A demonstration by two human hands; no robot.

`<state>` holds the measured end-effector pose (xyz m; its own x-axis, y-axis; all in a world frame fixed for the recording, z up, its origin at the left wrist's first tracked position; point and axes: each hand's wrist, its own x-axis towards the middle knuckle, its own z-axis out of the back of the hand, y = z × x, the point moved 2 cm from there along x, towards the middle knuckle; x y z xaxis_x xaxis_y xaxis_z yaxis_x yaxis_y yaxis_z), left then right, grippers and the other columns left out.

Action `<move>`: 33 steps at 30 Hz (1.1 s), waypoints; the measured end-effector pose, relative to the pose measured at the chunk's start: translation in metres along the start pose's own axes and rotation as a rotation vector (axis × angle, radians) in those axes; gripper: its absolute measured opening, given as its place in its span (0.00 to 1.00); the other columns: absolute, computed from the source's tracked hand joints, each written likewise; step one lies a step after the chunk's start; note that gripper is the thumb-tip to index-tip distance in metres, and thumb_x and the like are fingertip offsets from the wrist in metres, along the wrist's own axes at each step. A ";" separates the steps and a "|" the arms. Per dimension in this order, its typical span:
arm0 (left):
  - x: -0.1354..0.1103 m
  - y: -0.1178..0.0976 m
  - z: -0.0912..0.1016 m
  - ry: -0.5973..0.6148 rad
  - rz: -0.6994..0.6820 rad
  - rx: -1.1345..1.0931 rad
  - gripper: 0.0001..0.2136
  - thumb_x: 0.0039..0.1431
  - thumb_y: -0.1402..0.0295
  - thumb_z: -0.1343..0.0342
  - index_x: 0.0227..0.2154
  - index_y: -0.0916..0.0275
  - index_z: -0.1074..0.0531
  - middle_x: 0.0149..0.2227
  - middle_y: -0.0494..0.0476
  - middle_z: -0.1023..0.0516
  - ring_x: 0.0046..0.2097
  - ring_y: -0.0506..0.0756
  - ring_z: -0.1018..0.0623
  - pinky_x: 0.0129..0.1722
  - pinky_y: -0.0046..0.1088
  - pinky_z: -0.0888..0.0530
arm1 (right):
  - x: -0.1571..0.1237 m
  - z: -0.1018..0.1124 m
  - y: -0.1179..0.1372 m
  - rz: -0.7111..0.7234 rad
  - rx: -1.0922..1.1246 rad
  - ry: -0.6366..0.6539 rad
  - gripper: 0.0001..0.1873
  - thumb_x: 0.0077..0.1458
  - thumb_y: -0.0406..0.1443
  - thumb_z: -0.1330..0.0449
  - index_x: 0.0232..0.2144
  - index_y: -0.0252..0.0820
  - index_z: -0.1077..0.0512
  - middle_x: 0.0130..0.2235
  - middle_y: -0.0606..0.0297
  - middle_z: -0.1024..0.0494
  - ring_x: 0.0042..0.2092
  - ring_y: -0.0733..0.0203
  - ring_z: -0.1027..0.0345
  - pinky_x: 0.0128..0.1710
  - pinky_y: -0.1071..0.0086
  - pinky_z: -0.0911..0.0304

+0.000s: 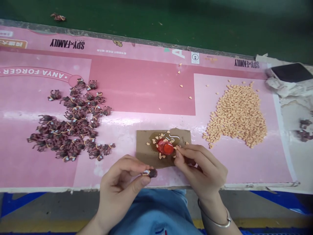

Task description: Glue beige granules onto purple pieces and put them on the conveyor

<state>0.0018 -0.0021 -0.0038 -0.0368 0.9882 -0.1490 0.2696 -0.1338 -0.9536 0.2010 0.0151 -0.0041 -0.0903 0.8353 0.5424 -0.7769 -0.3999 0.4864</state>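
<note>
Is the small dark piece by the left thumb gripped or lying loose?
Gripped: the left hand pinches the small dark piece between thumb and fingers, near the brown sheet.

Bench: is being covered by a pink printed sheet.
Green surface: is being seen beyond the sheet.
Floor: is being crossed by a yellow band.
Glare: is being cast across the sheet.

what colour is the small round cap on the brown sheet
The small round cap is bright red, best seen in the head view.
</note>
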 end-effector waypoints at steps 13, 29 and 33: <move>-0.012 0.003 -0.009 -0.104 0.238 -0.022 0.11 0.54 0.59 0.26 0.34 0.56 0.20 0.29 0.49 0.21 0.32 0.49 0.21 0.32 0.19 0.22 | -0.001 0.002 0.000 -0.060 0.091 -0.041 0.08 0.57 0.25 0.35 0.32 0.43 0.25 0.29 0.66 0.20 0.28 0.66 0.25 0.19 0.78 0.34; -0.008 0.014 -0.006 0.265 0.510 -0.572 0.06 0.63 0.70 0.32 0.38 0.57 0.25 0.33 0.46 0.20 0.32 0.45 0.19 0.36 0.16 0.22 | 0.013 0.018 0.035 0.088 0.243 0.130 0.08 0.61 0.26 0.39 0.35 0.43 0.23 0.28 0.70 0.18 0.27 0.70 0.24 0.32 0.77 0.24; -0.005 0.011 -0.011 0.243 0.487 -0.571 0.07 0.61 0.69 0.31 0.36 0.57 0.24 0.31 0.45 0.21 0.30 0.45 0.19 0.33 0.16 0.22 | 0.010 0.022 0.039 0.113 0.144 0.189 0.08 0.63 0.27 0.38 0.37 0.44 0.23 0.29 0.72 0.17 0.29 0.69 0.23 0.33 0.77 0.23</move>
<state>0.0151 -0.0079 -0.0105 0.4059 0.8257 -0.3918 0.6563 -0.5617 -0.5037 0.1838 0.0000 0.0353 -0.2971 0.8325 0.4677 -0.6598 -0.5330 0.5296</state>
